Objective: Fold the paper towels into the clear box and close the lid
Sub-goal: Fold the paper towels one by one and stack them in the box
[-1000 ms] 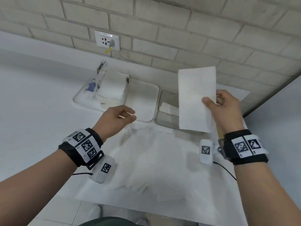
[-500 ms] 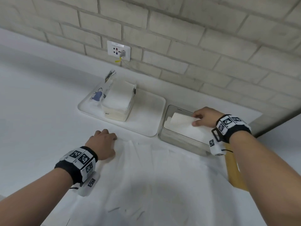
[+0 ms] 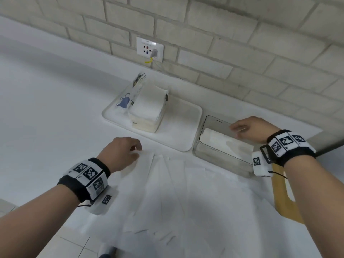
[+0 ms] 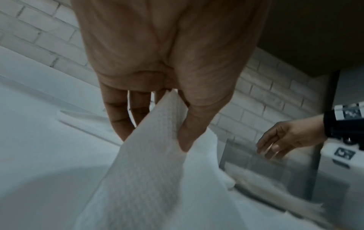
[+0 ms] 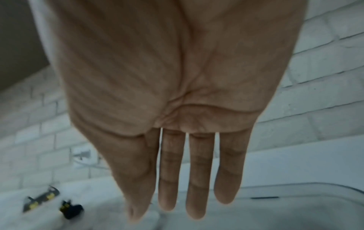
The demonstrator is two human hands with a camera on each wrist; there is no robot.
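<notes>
Head view: your left hand [image 3: 121, 153] pinches a paper towel [image 4: 149, 155], your right hand [image 3: 251, 128] hovers flat-fingered, empty, over the clear box [image 3: 219, 157].

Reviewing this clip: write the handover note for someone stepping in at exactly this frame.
Left hand: pinches the corner of a flat paper towel on the counter.
Right hand: open, empty, fingers straight over the clear box.
Done: one folded towel lies in the box.
Left: fold the spread towels into the box, close it. I can't make out the lid.
</notes>
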